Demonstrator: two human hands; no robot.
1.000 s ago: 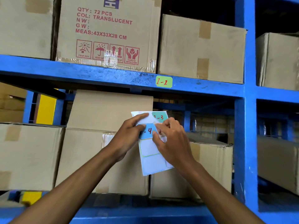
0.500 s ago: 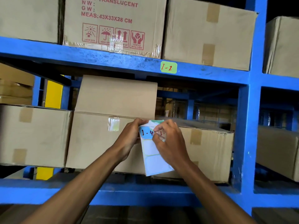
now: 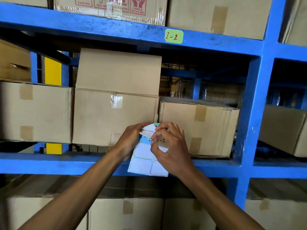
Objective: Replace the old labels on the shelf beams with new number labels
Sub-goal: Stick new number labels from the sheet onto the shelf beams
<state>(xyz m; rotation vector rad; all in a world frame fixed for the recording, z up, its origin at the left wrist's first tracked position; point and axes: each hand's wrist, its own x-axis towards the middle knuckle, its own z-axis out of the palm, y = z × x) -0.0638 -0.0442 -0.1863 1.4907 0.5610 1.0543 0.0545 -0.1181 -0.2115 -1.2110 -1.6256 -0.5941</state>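
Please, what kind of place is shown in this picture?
Most likely a warehouse or stockroom: blue steel shelf beams carry sealed cardboard boxes, one beam bears a green location label "1-2", and both hands hold a label sheet.

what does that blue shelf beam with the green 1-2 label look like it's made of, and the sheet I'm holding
The blue shelf beam looks like painted metal, likely steel: its glossy coat is scuffed and chipped. The green 1-2 label seems to be matte paper with handwritten red digits. The white sticker sheet looks like glossy backing paper; it bends between both hands.

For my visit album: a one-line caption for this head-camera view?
Both hands peel a sticker from a white label sheet below the green 1-2 label.
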